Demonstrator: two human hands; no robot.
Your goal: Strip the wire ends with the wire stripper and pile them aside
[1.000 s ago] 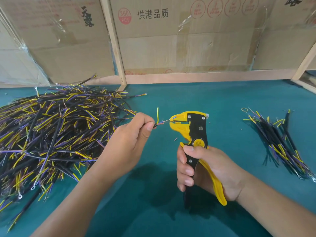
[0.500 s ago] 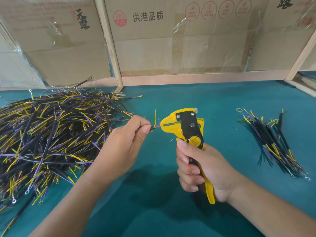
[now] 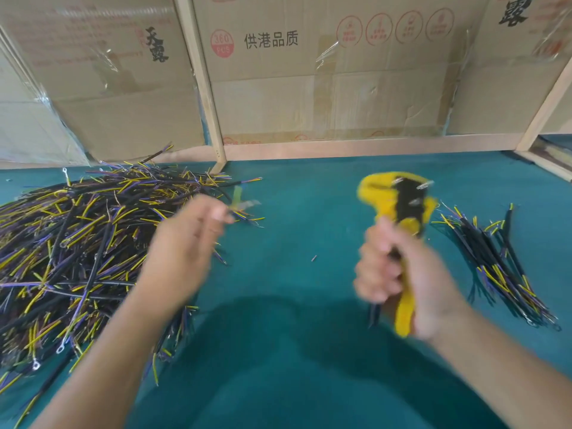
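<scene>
My right hand [image 3: 399, 277] grips the handles of the yellow and black wire stripper [image 3: 399, 205], held upright above the green table [image 3: 294, 351]. My left hand [image 3: 185, 243] pinches a thin wire [image 3: 243, 207] whose blurred ends stick out to the right of the fingertips. A wide gap separates the wire from the stripper's jaws. A big heap of black, yellow and purple wires [image 3: 71, 249] lies at the left. A small pile of wires [image 3: 498, 258] lies at the right. Both hands are motion-blurred.
Taped cardboard boxes [image 3: 325, 88] and wooden posts [image 3: 202, 85] close off the back of the table. A tiny scrap of insulation [image 3: 314, 258] lies on the green mat between my hands.
The wire has come out of the stripper's jaws. My left hand has drawn back toward the big heap and my right hand has carried the stripper to the right.
</scene>
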